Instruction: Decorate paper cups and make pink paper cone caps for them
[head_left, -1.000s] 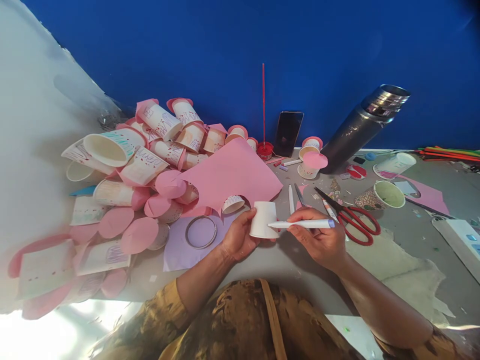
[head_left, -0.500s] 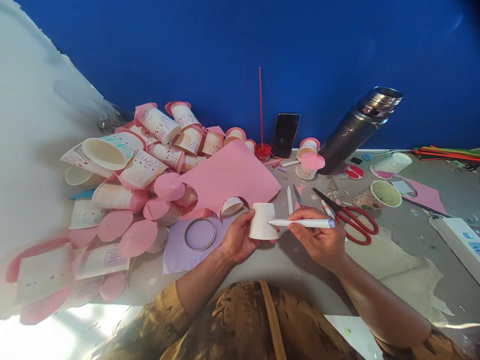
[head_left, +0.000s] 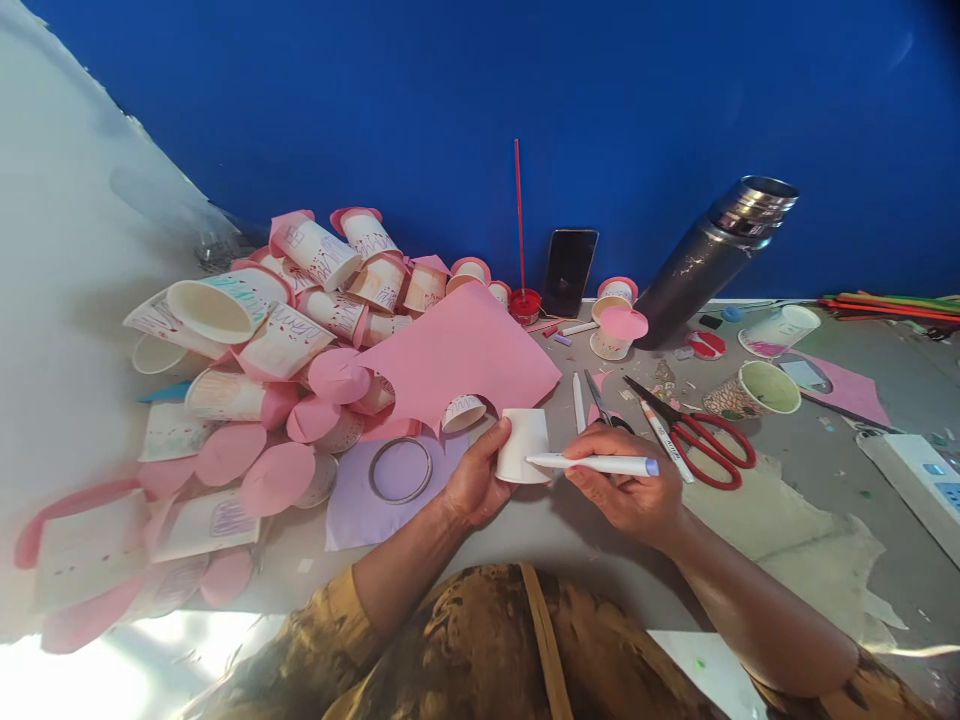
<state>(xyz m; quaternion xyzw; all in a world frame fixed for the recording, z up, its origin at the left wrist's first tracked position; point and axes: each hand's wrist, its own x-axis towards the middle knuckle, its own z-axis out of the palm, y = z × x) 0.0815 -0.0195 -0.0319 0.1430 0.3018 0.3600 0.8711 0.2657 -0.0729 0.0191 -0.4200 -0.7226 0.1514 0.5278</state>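
In my left hand [head_left: 478, 478] is a plain white paper cup [head_left: 523, 435], held upside down with its wide rim at the bottom. The thumb lies along its left side and the other fingers are hidden behind it. My right hand [head_left: 630, 490] grips a white marker [head_left: 611, 464] with a pale blue end. The marker's tip meets the cup's side, low and near the middle. No clear mark shows on the cup. Just left of my left hand, a metal ring [head_left: 400, 470] rests on a lilac sheet [head_left: 349, 515].
Decorated paper cups with pink tops [head_left: 277, 400] pile up on the left. Behind the cup lies a pink sheet [head_left: 465, 350]. Red-handled scissors [head_left: 712, 450], a dark flask [head_left: 705, 270], a phone [head_left: 570, 272] and a power strip [head_left: 919, 470] occupy the right and back.
The marker's tip has moved slightly left and down on the cup, my right hand going with it. My left hand keeps its hold, with the cup almost unmoved.
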